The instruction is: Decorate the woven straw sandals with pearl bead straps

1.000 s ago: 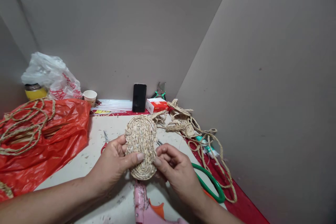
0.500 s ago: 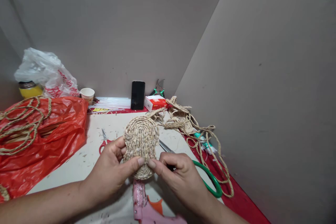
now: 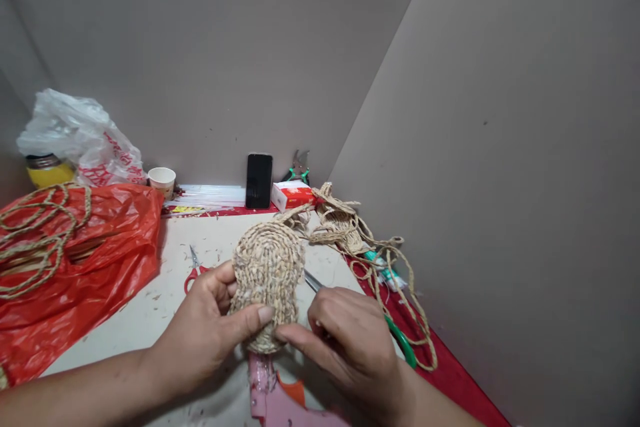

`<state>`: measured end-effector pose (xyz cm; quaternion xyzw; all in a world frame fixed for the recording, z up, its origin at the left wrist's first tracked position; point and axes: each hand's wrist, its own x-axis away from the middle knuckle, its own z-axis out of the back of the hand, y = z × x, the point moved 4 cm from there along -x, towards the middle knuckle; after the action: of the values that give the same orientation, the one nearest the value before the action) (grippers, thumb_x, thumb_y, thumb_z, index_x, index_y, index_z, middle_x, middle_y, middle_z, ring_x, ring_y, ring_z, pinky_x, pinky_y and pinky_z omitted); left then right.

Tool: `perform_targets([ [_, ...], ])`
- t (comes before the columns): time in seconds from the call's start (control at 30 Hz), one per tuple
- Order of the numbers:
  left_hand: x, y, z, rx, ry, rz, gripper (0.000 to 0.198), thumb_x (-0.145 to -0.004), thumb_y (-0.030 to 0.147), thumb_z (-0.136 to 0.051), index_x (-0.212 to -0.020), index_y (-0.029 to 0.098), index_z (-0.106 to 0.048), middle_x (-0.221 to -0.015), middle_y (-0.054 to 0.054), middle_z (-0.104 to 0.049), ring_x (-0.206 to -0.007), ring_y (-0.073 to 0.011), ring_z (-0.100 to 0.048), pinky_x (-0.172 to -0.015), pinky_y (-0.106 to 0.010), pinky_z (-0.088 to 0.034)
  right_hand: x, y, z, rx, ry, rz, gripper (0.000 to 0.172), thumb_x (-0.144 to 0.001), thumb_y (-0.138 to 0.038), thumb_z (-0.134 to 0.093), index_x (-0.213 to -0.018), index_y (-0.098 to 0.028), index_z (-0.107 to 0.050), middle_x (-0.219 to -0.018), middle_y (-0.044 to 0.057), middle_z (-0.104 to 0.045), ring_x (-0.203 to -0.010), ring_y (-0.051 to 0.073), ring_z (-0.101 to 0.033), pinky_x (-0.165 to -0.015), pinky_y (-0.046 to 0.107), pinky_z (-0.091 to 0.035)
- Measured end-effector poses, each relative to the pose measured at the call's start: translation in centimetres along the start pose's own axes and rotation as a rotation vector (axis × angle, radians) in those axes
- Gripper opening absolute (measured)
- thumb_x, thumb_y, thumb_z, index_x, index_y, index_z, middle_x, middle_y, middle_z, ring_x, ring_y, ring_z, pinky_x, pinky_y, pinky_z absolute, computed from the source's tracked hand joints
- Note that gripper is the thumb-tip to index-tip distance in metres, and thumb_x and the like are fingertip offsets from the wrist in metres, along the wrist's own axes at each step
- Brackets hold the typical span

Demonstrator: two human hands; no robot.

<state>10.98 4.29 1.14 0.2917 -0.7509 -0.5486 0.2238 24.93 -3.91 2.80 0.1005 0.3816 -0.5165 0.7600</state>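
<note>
A coiled straw-rope sole (image 3: 269, 260), rounded at both ends and slightly waisted, is held up in front of me. My left hand (image 3: 213, 320) grips its left side, thumb across the lower face and fingers partly hidden behind. My right hand (image 3: 345, 340) is closed at the lower right, its thumb tip pressing the sole's edge; the fingers are curled and partly hidden. Just below lies a pink glue gun (image 3: 280, 400) with an orange trigger. Green-handled scissors (image 3: 403, 340) are partly covered by my right hand.
Small red-handled scissors (image 3: 193, 273) lie left of centre. A red plastic bag (image 3: 125, 233) with straw rope (image 3: 55, 240) covers the left. More braided rope (image 3: 345, 227) trails along the right edge. A phone (image 3: 259, 180), paper cup (image 3: 161, 181), glue sticks (image 3: 213, 195) and pruners (image 3: 300, 167) line the back wall.
My right hand has turned, and its thumb has slid lower along the sole's edge. The sole has come slightly closer and lower. The view has shifted slightly.
</note>
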Motion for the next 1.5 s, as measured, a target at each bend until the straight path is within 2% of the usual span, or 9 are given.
perform_targets([
  [0.33,1.1,0.1,-0.1,-0.346,0.043,-0.209,0.023,-0.077,0.020,-0.071,-0.100,0.021,-0.068,-0.095,-0.001,-0.071,-0.090,-0.0191,-0.065,-0.083,-0.025,-0.050,0.3,-0.1,-0.9,-0.117,-0.026,-0.075,0.049,-0.100,-0.033,-0.038,-0.052,-0.021,-0.040,-0.045,-0.004,-0.037,-0.043,0.009,-0.033,-0.048,0.026,-0.022],
  [0.43,1.2,0.1,-0.7,-0.259,-0.029,-0.161,0.017,-0.076,0.018,-0.071,-0.093,0.020,-0.069,-0.087,-0.001,-0.071,-0.082,-0.0170,-0.065,-0.076,-0.023,-0.050,0.6,0.2,-1.0,-0.154,-0.074,-0.145,0.054,-0.102,-0.038,-0.022,-0.054,-0.021,-0.040,-0.048,-0.001,-0.043,-0.045,0.011,-0.040,-0.050,0.026,-0.026],
  [0.53,0.9,-0.2,-1.1,-0.038,-0.106,-0.019,0.030,-0.075,0.018,-0.073,-0.104,0.020,-0.067,-0.092,-0.003,-0.071,-0.082,-0.0175,-0.066,-0.077,-0.027,-0.052,0.5,0.1,-0.4,-0.147,-0.062,-0.126,0.056,-0.102,-0.042,-0.014,-0.055,-0.021,-0.038,-0.049,-0.001,-0.042,-0.046,0.012,-0.040,-0.050,0.028,-0.025],
  [0.7,-0.4,-0.3,-0.5,0.218,-0.074,0.081,0.045,-0.074,0.017,-0.075,-0.116,0.016,-0.060,-0.091,-0.008,-0.071,-0.069,-0.0161,-0.065,-0.066,-0.028,-0.053,0.6,0.7,0.8,-0.252,0.135,-0.256,0.045,-0.102,-0.037,-0.023,-0.063,-0.022,-0.038,-0.055,-0.004,-0.035,-0.049,0.011,-0.038,-0.051,0.027,-0.027],
  [0.9,-1.0,-0.3,0.0,0.317,-0.068,0.097,0.044,-0.076,0.014,-0.071,-0.117,0.012,-0.059,-0.078,-0.007,-0.069,-0.062,-0.0140,-0.063,-0.061,-0.026,-0.051,1.0,1.4,0.4,-0.275,0.262,-0.423,0.019,-0.098,-0.022,-0.040,-0.081,-0.022,-0.048,-0.064,-0.004,-0.045,-0.053,0.010,-0.045,-0.051,0.022,-0.035],
  [1.17,-1.4,-0.2,0.6,0.355,-0.015,0.086,0.046,-0.072,0.011,-0.070,-0.116,0.012,-0.057,-0.081,-0.007,-0.068,-0.063,-0.0142,-0.062,-0.064,-0.027,-0.050,0.7,0.9,0.0,-0.306,0.154,-0.190,0.037,-0.096,-0.018,-0.041,-0.060,-0.021,-0.039,-0.052,-0.007,-0.038,-0.044,0.008,-0.040,-0.046,0.021,-0.032],
  [1.33,-1.4,-0.2,0.5,0.316,-0.018,0.070,0.034,-0.071,0.013,-0.071,-0.104,0.011,-0.062,-0.077,-0.006,-0.067,-0.060,-0.0127,-0.060,-0.065,-0.026,-0.050,0.5,0.7,0.0,-0.317,0.231,-0.265,0.008,-0.090,-0.016,-0.054,-0.087,-0.023,-0.054,-0.066,-0.004,-0.055,-0.055,0.010,-0.053,-0.051,0.019,-0.044],
  [1.43,-1.3,-0.3,0.5,0.295,-0.021,0.042,0.037,-0.073,0.013,-0.071,-0.108,0.011,-0.060,-0.082,-0.008,-0.068,-0.066,-0.0147,-0.062,-0.069,-0.028,-0.051,0.6,0.5,0.0,-0.279,0.237,-0.173,0.017,-0.089,-0.013,-0.056,-0.101,-0.025,-0.056,-0.077,-0.001,-0.062,-0.066,0.012,-0.060,-0.059,0.021,-0.049],
  [1.5,-1.2,-0.4,0.6,0.289,-0.013,0.026,0.040,-0.073,0.013,-0.072,-0.111,0.012,-0.059,-0.090,-0.010,-0.069,-0.072,-0.0162,-0.063,-0.072,-0.029,-0.051,0.7,0.3,-0.1,-0.177,0.198,-0.053,0.030,-0.091,-0.018,-0.053,-0.121,-0.024,-0.052,-0.099,0.006,-0.066,-0.089,0.019,-0.063,-0.077,0.029,-0.053],
])
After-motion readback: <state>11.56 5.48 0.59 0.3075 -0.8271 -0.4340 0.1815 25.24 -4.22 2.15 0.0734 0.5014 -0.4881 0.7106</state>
